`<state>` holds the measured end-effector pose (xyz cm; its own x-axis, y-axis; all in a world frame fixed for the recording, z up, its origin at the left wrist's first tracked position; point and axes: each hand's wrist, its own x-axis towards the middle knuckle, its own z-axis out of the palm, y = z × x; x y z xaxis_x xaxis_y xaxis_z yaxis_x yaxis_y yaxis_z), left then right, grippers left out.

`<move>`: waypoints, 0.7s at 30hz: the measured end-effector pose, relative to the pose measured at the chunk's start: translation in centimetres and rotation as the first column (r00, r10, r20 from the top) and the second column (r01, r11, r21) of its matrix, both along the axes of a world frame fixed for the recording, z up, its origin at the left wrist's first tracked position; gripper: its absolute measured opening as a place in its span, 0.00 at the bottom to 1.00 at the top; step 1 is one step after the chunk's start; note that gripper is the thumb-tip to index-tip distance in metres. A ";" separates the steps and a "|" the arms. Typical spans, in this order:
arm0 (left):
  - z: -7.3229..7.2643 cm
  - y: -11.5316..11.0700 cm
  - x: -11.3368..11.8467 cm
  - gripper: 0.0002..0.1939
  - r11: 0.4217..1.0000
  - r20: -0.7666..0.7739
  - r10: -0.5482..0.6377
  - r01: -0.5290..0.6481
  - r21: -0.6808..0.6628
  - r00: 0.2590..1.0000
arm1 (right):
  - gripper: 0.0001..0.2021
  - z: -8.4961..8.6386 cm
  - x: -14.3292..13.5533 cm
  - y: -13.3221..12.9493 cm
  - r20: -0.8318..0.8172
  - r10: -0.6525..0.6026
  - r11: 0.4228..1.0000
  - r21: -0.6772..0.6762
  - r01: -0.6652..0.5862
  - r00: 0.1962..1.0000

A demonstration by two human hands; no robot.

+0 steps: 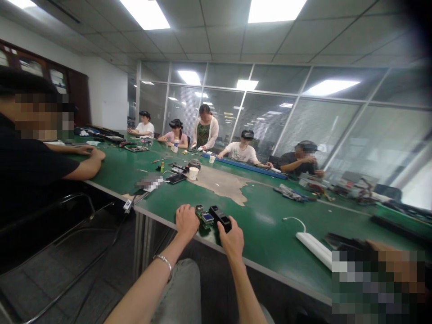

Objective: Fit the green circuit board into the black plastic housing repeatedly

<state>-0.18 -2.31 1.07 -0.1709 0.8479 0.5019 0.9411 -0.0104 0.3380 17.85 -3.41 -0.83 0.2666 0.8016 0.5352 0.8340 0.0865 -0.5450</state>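
Note:
A small green circuit board (204, 218) with a little blue-lit screen is at the near edge of the green table. Curled fingers of my left hand (187, 221) close at the board's left edge; the thumb side is hidden. Just to the right of the board, a black rectangular casing (219, 217) is tilted in the grip of my right hand (233, 235). Its thumb and fingers wrap the casing's near end. Board and casing are side by side, and the casing's inside cannot be made out.
A white power strip (313, 247) lies to the right. Ahead are a paper cup (193, 173), a black phone-like slab (176, 178) and a worn brown patch (219, 182). A person in black (37, 157) sits at left; several people work across the table. Cables hang at the left edge.

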 end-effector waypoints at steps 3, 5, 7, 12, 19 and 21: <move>0.2 -0.1 -0.1 0.14 1.000 0.019 0.017 -0.017 -0.025 1.000 | 0.27 0.2 -0.4 -0.4 0.016 -0.015 0.999 -0.047 0.016 1.000; 0.2 -0.1 -0.1 0.14 0.999 0.026 0.026 -0.025 -0.040 0.999 | 0.26 0.3 -0.5 -0.5 0.009 -0.025 0.998 -0.049 0.026 1.000; 0.1 -0.1 -0.2 0.14 0.999 0.025 0.024 -0.023 -0.038 0.999 | 0.26 0.3 -0.5 -0.5 -0.020 -0.024 0.998 -0.058 0.023 1.000; -0.1 0.1 -0.2 0.16 1.000 0.016 0.009 -0.009 -0.003 1.000 | 0.27 0.7 0.2 -0.2 -0.270 0.017 0.998 -0.048 -0.031 0.963; -0.1 0.1 -0.1 0.15 1.000 0.017 0.018 -0.017 -0.026 1.000 | 0.31 2.3 -2.1 0.1 -0.614 0.230 0.973 0.161 -0.166 0.755; -0.1 0.1 -0.1 0.15 1.000 0.015 0.013 -0.013 -0.021 1.000 | 0.31 2.8 -3.4 0.0 -0.602 0.273 0.962 0.175 -0.210 0.750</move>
